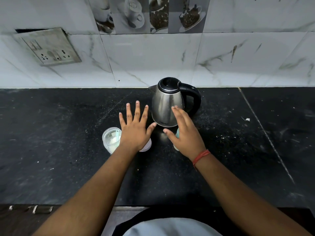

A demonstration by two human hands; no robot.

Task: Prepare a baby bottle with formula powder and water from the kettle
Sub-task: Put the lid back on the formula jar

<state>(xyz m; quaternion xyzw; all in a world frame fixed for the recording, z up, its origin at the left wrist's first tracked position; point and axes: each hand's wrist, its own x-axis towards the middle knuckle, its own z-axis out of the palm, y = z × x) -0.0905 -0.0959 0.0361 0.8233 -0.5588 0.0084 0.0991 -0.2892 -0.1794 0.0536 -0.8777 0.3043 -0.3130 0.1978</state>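
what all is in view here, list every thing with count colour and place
kettle: 1, steel body with black lid and handle, on the counter near the wall, spout to the left
powder jar: 1, clear with white powder and a pale green scoop inside, left of the left hand
whitish item: 1, mostly hidden under the left hand, cannot tell what it is
pale blue-green item: 1, mostly hidden under the right hand, in front of the kettle
counter: 1, black, speckled
wall tiles: white marbled, with a strip of coffee pictures above
socket plate: 1, grey, on the wall at upper left
left hand: 1, fingers spread flat, holding nothing
right hand: 1, fingers straight, red thread on the wrist
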